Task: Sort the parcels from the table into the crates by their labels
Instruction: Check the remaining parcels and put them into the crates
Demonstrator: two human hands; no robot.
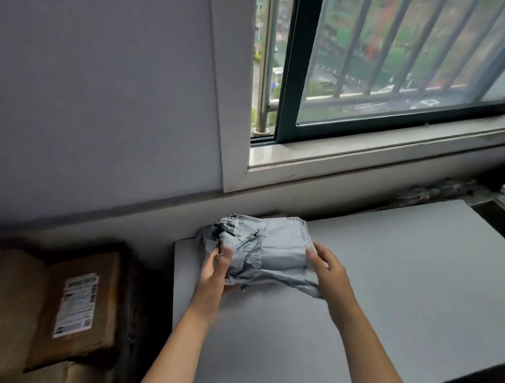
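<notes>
1. While the grey parcel sits at the far left corner of the white table, left of the frame's centre, both hands are on it. The left hand grips its crumpled left end and the right hand pinches its right edge, thumb on top.
2. This looks like the pick-up and label check. Print shows on the bag's top, but it is too blurred to read.
3. The next move probably calls for lifting the soft bag with support underneath, finding its label, then carrying it left.
4. At the lower left of the frame a brown parcel with a white label lies in what seems to be a dark crate, other brown parcels beside it.
5. Nothing lies between the bag and that crate. A window fills the upper right.
</notes>
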